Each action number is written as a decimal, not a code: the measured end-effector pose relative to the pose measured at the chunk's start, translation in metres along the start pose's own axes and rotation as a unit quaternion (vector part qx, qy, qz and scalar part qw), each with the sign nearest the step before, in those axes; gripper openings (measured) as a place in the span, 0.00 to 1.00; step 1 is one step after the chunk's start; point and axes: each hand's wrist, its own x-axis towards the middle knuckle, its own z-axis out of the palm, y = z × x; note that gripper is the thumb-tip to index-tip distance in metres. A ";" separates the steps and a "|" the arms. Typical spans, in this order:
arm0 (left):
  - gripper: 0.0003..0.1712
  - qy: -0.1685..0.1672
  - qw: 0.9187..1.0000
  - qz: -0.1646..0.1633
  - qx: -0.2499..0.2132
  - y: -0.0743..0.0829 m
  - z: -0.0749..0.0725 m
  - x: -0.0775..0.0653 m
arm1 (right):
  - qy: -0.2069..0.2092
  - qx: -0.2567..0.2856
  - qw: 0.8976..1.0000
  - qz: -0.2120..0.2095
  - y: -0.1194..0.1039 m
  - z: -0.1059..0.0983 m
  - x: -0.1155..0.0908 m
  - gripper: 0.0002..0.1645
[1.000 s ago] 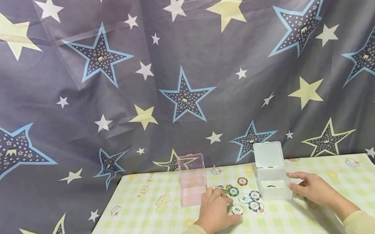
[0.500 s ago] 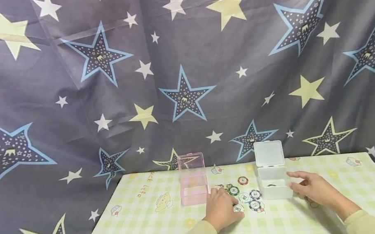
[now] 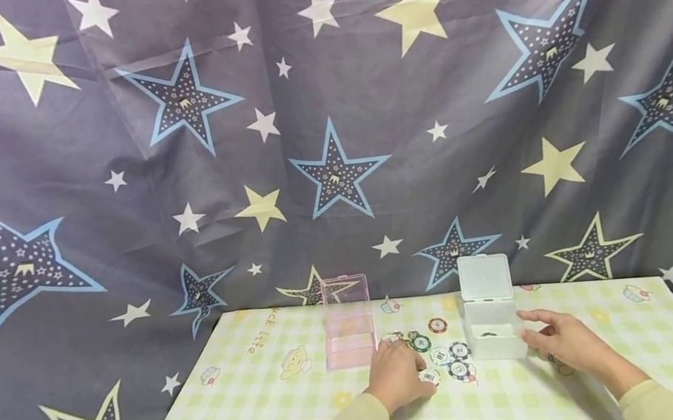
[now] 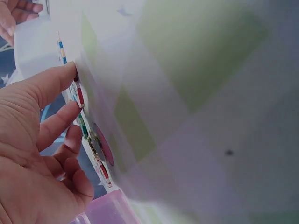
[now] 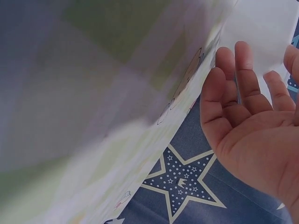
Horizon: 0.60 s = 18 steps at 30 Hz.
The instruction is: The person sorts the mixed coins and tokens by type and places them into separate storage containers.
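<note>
In the head view my left hand (image 3: 395,374) is low over the cloth, thumb and index finger at opposite edges of a white poker chip (image 3: 430,377). The left wrist view shows this chip (image 4: 80,95), with red on its edge, pinched between them. Several more chips lie about it: a green chip (image 3: 421,343), a red chip (image 3: 437,326) and dark-edged chips (image 3: 459,370). My right hand (image 3: 565,341) rests its fingertips against the right side of a white box (image 3: 498,347) with a raised lid; in the right wrist view its fingers are loosely bent.
A clear pink box (image 3: 352,357) with its lid up stands left of the chips. Something small and dark lies inside the white box, too small to tell. The checked tablecloth (image 3: 290,406) reaches back to a star-patterned curtain (image 3: 221,170).
Over the second my left hand has shifted slightly right, its thumb and index finger coming around the white chip. My right hand stays at the white box. The head view has shifted a little.
</note>
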 end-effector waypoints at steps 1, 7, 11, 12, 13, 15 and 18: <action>0.18 -0.005 1.000 -0.004 -0.005 0.000 0.000 0.000 | 0.000 0.001 1.000 -0.001 -0.001 0.000 0.000 0.38; 0.18 -0.028 0.998 -0.026 -0.046 -0.002 -0.001 0.002 | -0.003 0.010 1.000 0.003 -0.003 0.002 0.000 0.38; 0.18 -0.027 0.997 -0.031 -0.061 -0.002 0.000 0.002 | -0.003 0.010 1.000 0.003 -0.003 0.002 0.000 0.38; 0.18 -0.024 0.997 -0.029 -0.064 -0.001 0.000 0.002 | -0.003 0.009 1.000 0.001 -0.003 0.001 0.000 0.39; 0.18 -0.023 0.997 -0.025 -0.063 -0.001 0.000 0.002 | -0.003 0.012 1.000 0.003 -0.003 0.001 0.000 0.39; 0.18 -0.020 0.998 -0.015 -0.062 0.000 0.001 0.002 | -0.003 0.014 1.000 0.006 -0.003 0.001 -0.001 0.40; 0.19 -0.016 0.998 -0.006 -0.066 0.002 0.004 0.001 | -0.003 0.013 1.000 0.006 -0.002 0.000 -0.002 0.40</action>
